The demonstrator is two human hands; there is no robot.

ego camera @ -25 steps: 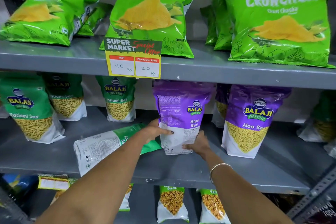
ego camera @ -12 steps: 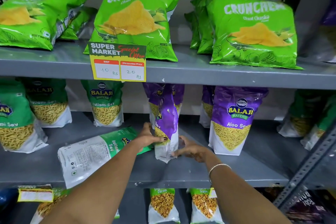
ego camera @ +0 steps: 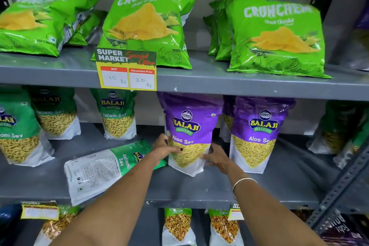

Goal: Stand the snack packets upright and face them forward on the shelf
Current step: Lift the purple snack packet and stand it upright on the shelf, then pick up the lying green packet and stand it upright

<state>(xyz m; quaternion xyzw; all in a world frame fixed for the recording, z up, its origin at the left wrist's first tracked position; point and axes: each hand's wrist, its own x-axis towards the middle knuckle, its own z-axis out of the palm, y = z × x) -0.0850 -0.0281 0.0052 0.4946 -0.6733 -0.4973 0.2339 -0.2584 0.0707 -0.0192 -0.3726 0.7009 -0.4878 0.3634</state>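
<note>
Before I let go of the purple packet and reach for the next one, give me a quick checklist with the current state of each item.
1. Purple Aloo Sev packet faces forward: ok, logo and name show.
2. It stands upright: not ok yet, it tilts a little and its bottom corner looks lifted.
3. Both hands steady it: ok, left hand on its left edge, right hand at its lower right.
4. Neighbouring purple packet upright and forward: ok.
5. Green Ratlami Sev packet upright and forward: not ok, it lies flat on the middle shelf, mostly back panel up.
6. Packets behind the front row: cannot tell, mostly hidden.
</note>
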